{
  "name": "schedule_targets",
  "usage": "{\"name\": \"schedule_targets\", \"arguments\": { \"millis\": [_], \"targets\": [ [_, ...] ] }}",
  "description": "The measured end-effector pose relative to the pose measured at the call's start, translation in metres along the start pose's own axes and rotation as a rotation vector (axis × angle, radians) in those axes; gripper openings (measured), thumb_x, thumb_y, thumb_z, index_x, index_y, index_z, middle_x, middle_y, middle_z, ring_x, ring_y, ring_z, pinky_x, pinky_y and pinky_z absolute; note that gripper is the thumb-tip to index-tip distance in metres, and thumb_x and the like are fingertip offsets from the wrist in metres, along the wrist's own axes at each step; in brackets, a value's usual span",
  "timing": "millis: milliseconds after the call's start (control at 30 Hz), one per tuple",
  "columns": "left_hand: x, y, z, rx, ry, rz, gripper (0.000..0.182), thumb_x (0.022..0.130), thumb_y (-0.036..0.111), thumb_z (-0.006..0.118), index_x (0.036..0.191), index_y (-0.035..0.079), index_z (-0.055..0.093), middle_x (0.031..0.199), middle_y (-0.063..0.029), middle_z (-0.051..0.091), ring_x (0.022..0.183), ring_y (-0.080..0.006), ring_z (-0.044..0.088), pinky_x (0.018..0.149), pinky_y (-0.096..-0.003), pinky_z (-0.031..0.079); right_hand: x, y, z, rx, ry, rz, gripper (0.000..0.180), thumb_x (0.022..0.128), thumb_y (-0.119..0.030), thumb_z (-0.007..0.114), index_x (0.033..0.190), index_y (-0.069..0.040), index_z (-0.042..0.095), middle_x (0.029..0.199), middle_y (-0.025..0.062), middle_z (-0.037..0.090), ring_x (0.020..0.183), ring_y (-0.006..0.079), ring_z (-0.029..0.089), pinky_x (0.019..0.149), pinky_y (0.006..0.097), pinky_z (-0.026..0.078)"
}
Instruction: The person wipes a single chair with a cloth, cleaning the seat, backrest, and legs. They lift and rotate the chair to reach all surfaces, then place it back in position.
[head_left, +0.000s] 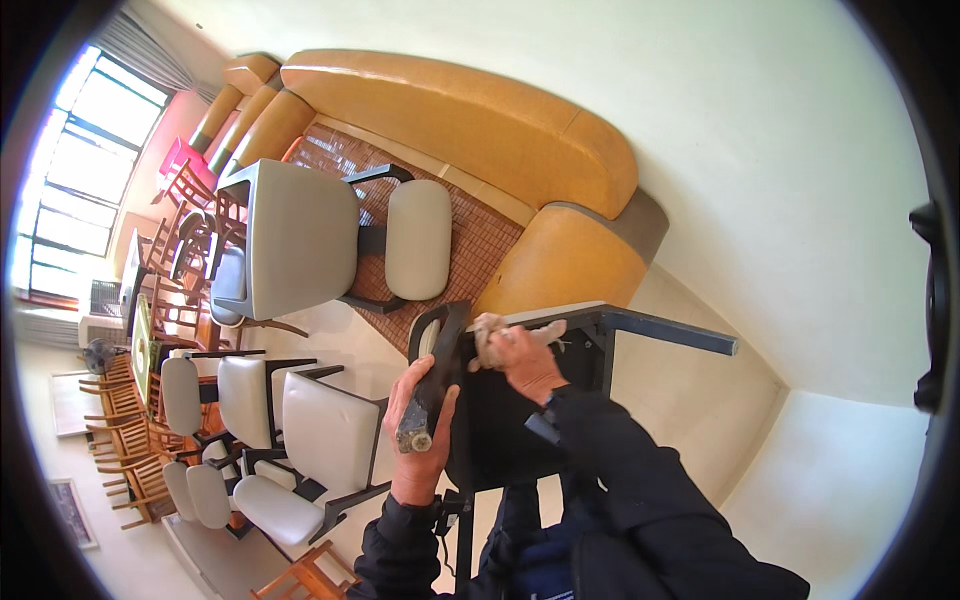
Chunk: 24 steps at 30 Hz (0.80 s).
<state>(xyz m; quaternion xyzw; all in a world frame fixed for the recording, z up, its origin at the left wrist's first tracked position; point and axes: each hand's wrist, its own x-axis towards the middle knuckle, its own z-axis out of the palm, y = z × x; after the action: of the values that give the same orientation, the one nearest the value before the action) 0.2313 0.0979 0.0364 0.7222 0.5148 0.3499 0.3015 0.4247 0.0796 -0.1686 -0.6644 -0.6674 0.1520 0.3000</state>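
A chair with a black underside is tipped in front of me so that its legs stick out. My left hand is wrapped around one dark chair leg, whose worn foot points up at me. In my right hand is a crumpled, pale cloth, close to that leg and over the underside. Another dark leg extends to the right from the frame. The seat's upper side is mostly hidden.
A yellow sofa runs along the wall beyond a brown woven mat. One pale padded chair lies on or over this mat. More pale chairs and wooden chairs crowd the left side.
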Motion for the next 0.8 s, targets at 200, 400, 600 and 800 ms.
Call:
{"name": "schedule_targets", "arguments": {
  "millis": [200, 400, 600, 800],
  "targets": [
    [0.006, 0.000, 0.011, 0.012, 0.021, -0.017, 0.048, 0.087, 0.002, 0.084, 0.133, 0.003, 0.068, 0.130, -0.0169, 0.073, 0.121, -0.0359, 0.071, 0.108, -0.0425, 0.054, -0.023, 0.106, -0.048, 0.324, 0.165, 0.176, 0.022, 0.096, -0.008, 0.066, 0.118, -0.009, 0.060, 0.092, 0.0154, 0.070, 0.081, 0.0393, 0.071, 0.075, 0.0523, 0.057],
    [0.006, -0.001, 0.010, 0.027, 0.023, -0.023, 0.050, 0.085, 0.002, 0.084, 0.133, 0.003, 0.068, 0.131, -0.0165, 0.073, 0.122, -0.0359, 0.070, 0.109, -0.0422, 0.053, -0.032, 0.100, -0.033, 0.182, 0.151, 0.704, 0.052, 0.092, -0.007, 0.069, 0.141, -0.014, 0.053, 0.105, 0.0215, 0.069, 0.096, 0.0465, 0.071, 0.080, 0.0571, 0.057],
    [0.003, -0.003, 0.015, -0.012, 0.064, -0.056, 0.051, 0.085, 0.000, 0.082, 0.134, 0.003, 0.068, 0.132, -0.0156, 0.073, 0.123, -0.0343, 0.069, 0.110, -0.0416, 0.052, -0.024, 0.036, 0.007, 0.201, 0.339, 0.692, 0.042, 0.087, -0.006, 0.073, 0.127, -0.008, 0.059, 0.109, 0.0201, 0.068, 0.103, 0.0388, 0.069, 0.086, 0.0463, 0.055],
    [-0.001, -0.009, 0.015, 0.022, 0.028, -0.015, 0.048, 0.092, -0.007, 0.073, 0.138, 0.002, 0.063, 0.136, -0.0131, 0.067, 0.126, -0.0271, 0.065, 0.113, -0.0392, 0.050, 0.019, -0.028, -0.039, 0.751, 0.026, 0.261, 0.051, 0.087, -0.003, 0.076, 0.135, -0.005, 0.062, 0.124, 0.0181, 0.067, 0.118, 0.0327, 0.069, 0.105, 0.0405, 0.053]
  ]
}}
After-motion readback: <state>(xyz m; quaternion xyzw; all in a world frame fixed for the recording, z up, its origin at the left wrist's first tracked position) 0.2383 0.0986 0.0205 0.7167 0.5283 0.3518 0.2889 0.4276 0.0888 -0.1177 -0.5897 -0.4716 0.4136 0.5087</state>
